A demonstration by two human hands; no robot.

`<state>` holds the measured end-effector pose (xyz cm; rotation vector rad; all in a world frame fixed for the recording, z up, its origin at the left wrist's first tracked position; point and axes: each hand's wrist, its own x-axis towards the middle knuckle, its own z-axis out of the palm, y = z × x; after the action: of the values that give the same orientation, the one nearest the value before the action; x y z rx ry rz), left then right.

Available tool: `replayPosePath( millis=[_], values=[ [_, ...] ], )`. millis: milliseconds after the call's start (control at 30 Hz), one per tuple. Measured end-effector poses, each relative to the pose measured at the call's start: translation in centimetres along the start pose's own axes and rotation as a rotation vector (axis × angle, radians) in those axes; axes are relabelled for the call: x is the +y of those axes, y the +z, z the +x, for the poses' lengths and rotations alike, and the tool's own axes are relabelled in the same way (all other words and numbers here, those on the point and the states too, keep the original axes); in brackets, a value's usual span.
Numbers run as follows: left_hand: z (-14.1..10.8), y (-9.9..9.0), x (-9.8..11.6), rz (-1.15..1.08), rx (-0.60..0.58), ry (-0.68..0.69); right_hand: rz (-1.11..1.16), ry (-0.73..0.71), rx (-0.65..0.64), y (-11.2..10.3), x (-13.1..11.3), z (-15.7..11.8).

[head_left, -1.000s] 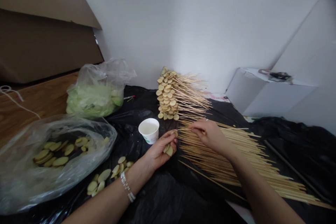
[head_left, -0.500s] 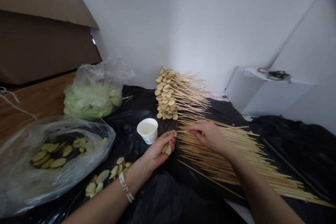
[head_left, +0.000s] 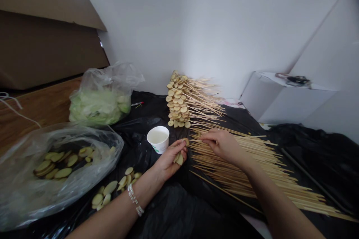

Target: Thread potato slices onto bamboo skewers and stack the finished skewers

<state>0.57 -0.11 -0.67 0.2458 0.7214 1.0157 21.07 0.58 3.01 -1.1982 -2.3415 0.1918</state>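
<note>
One head-worn view looks forward and down over the forearms, toward the white wall [head_left: 157, 26].

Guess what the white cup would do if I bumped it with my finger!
The white cup would probably tip or slide easily, since it looks thin-walled and narrows toward the bottom. It might wobble too, because the black plastic under it is wrinkly. If it tipped over, its round sides could let it roll. I can't tell how full it is.

left fingers [head_left: 179, 145]: cup [head_left: 157, 140] left, skewered slices [head_left: 178, 101] beyond block; black plastic [head_left: 179, 205] nearer wearer open | right fingers [head_left: 211, 137]: skewers [head_left: 238, 175] beneath
</note>
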Motion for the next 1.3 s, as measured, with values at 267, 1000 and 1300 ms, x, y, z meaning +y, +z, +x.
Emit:
replayPosePath(
  millis=[267, 1000, 1300],
  values=[
    [0.1, 0.0, -0.4, 0.044, 0.032, 0.044, -0.088, -0.005, -0.016, -0.2, -0.6, -0.1],
    [0.5, -0.6, -0.8, 0.260, -0.020, 0.113, -0.122, 0.054, -0.103, 0.9, -1.3, 0.0],
    [0.5, -0.7, -0.9, 0.278, -0.024, 0.105, -0.032, 0.003, -0.060, 1.3, -1.0, 0.1]
  ],
)
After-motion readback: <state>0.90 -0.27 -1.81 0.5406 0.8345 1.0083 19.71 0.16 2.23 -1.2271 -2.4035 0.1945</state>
